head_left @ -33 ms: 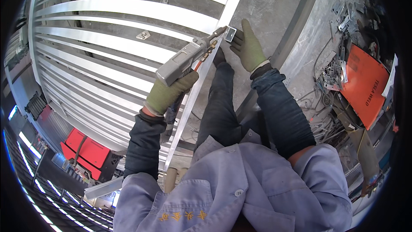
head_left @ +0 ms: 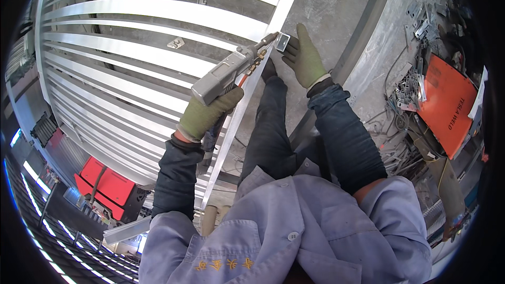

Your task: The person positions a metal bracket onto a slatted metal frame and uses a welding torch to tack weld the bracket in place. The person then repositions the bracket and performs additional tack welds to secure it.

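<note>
My left hand (head_left: 210,110), in a green work glove, is closed round the handle of a grey handheld welding gun (head_left: 221,76) with brass fittings and a reddish hose. The gun's nozzle points up and right, its tip at the long edge bar (head_left: 239,113) of a white slatted metal frame (head_left: 152,55). Right by the tip, a small square metal bracket (head_left: 283,42) sits against that bar. My right hand (head_left: 306,59), also gloved, is open with thumb raised. Its outstretched fingers reach the bracket's right side; whether they touch it I cannot tell.
A loose metal plate (head_left: 175,43) shows between the slats. To the right, past a dark beam (head_left: 363,26), lie heaped metal brackets (head_left: 407,87), cables and an orange panel (head_left: 446,105). A red-and-black machine (head_left: 108,184) stands at lower left. My legs are beside the frame.
</note>
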Tool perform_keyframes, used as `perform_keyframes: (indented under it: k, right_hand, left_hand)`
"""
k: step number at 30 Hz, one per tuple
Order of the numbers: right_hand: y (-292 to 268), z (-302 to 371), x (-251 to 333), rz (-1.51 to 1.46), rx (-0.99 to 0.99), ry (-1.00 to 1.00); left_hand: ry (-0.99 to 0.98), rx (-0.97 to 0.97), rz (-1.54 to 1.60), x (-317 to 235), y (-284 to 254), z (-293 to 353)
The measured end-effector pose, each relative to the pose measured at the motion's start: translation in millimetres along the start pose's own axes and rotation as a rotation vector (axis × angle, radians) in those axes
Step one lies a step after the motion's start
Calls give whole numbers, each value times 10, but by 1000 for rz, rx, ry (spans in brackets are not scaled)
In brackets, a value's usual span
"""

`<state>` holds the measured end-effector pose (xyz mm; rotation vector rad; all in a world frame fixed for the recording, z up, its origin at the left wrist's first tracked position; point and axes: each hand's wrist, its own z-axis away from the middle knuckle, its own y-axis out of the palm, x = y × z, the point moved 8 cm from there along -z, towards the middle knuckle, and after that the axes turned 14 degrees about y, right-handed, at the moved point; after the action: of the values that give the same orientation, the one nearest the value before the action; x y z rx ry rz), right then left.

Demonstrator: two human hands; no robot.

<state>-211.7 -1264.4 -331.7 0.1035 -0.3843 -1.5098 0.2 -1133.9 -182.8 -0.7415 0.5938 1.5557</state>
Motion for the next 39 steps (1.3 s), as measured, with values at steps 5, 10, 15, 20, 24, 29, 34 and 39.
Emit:
perform_keyframes:
  k: [5, 10, 15, 20, 24, 29, 34, 39]
  right_hand:
    - [7, 10, 2, -26, -10, -10]
    - [-47, -53, -19, -47, -12, -7]
    - [-45, -72, -27, -50, 8, -12]
    - [-35, -53, -20, -52, 10, -2]
    - [-50, -65, -39, -68, 15, 0]
    - [-44, -59, -32, -51, 10, -4]
    - [-34, -42, -21, -43, -1, -2]
    - [-33, -44, -13, -38, -4, -6]
  left_hand:
    - [7, 10, -13, 15, -11, -1]
    - [31, 13, -24, -4, -5, -5]
    - [49, 24, -19, 0, -10, -3]
    - [15, 11, 6, -13, -3, 22]
    - [27, 12, -17, 10, -7, 24]
    - [10, 19, -8, 25, -3, 42]
    - [74, -7, -13, 11, -7, 61]
    - [33, 40, -23, 15, -4, 87]
